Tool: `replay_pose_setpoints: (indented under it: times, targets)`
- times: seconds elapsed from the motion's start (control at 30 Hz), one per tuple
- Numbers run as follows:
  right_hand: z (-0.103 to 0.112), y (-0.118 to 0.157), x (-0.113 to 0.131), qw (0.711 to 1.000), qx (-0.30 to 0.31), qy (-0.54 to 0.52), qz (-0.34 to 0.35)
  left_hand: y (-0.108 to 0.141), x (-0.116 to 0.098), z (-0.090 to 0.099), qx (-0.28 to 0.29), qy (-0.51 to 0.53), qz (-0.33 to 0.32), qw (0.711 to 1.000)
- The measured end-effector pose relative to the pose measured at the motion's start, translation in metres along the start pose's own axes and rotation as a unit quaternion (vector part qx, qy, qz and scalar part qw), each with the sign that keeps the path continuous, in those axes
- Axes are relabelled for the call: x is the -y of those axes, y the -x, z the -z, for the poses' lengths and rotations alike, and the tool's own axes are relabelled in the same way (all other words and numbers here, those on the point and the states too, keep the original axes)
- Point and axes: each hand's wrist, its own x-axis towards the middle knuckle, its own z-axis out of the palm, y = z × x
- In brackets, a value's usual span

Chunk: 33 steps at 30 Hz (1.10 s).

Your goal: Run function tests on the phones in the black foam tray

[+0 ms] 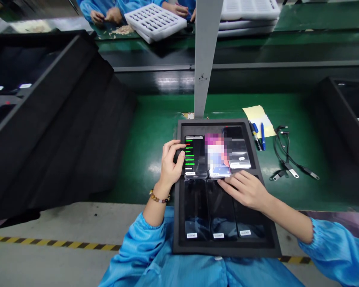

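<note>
A black foam tray [227, 248] holds several smartphones in two rows. My left hand [171, 161] is at its left edge, fingers apart, with the index finger at the screen of the top-left smartphone [199, 159]; that screen shows green text lines and a red one. My right hand [245, 188] lies over the middle of the tray, fingers stretched out, with fingertips at the lower edge of the lit, colourful smartphone [217, 159]. The smartphone at top right [241, 153] has a greyish lit area. Dark screens with white labels fill the lower row, such as the bottom-left smartphone [196, 207].
Black tray stacks stand at left [86, 115] and right [326, 107]. A grey post [205, 67] rises behind the tray. Yellow paper [254, 113], pens [263, 135] and cables with connectors [287, 161] lie on the green bench [155, 131]. Across it, co-workers' hands [112, 16] are near white trays [158, 22].
</note>
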Motion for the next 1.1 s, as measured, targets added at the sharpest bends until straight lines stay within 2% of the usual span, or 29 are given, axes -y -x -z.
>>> replay_pose_setpoints:
  times: [0.13, 0.2, 0.27, 0.33, 0.4, 0.53, 0.73, 0.9, 1.1]
  targets:
    - [0.0, -0.005, -0.008, 0.996, -0.021, -0.052, -0.071, 0.0, -0.002, 0.001, -0.001, -0.002, -0.005, 1.0]
    - [-0.002, -0.01, -0.016, 0.99, -0.01, -0.074, -0.123, 0.001, -0.003, 0.002, 0.004, -0.009, -0.003, 1.0]
    - [-0.006, -0.015, -0.026, 0.977, 0.001, -0.081, -0.199, 0.002, -0.004, 0.003, 0.008, -0.017, 0.004, 1.0]
    - [-0.011, -0.017, -0.036, 0.958, -0.012, -0.088, -0.272, 0.002, -0.004, 0.003, 0.008, -0.024, 0.014, 1.0]
    - [-0.016, -0.017, -0.043, 0.945, -0.036, -0.1, -0.31, 0.002, -0.005, 0.003, 0.012, -0.032, 0.025, 0.999]
    - [-0.02, -0.013, -0.048, 0.936, -0.069, -0.125, -0.321, -0.004, -0.005, 0.004, 0.042, -0.056, 0.015, 0.997]
    - [-0.019, -0.016, -0.055, 0.94, -0.105, -0.132, -0.298, -0.013, -0.006, 0.005, 0.092, -0.095, -0.027, 0.991]
    - [-0.019, -0.019, -0.059, 0.933, -0.098, -0.155, -0.309, -0.013, -0.007, 0.006, 0.113, -0.112, -0.024, 0.987]
    - [-0.018, -0.018, -0.057, 0.924, -0.099, -0.172, -0.326, -0.01, -0.004, 0.005, 0.086, -0.109, -0.018, 0.99]
